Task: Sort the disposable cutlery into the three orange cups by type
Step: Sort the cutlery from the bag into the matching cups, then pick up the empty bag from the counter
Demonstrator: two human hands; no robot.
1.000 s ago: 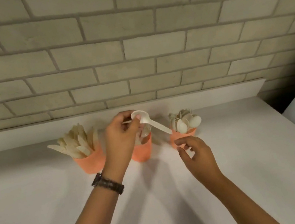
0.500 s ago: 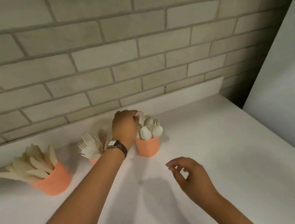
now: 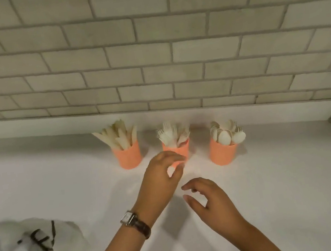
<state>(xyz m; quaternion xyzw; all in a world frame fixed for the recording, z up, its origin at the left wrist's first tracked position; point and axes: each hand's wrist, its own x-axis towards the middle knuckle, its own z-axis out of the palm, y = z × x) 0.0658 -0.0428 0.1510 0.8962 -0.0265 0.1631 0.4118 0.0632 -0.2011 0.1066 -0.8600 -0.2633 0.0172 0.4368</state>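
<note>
Three orange cups in a row by the wall: knives cup (image 3: 129, 157), forks cup (image 3: 178, 148), spoons cup (image 3: 222, 152). The left hand (image 3: 159, 183) hovers just before the forks cup, fingers loosely curled, empty. The right hand (image 3: 212, 202) hangs nearer, open, empty.

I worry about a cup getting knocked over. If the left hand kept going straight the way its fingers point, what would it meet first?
Most likely the middle cup, the one holding forks: the left hand has its fingertips right in front of it, though depth is hard to judge.
</note>
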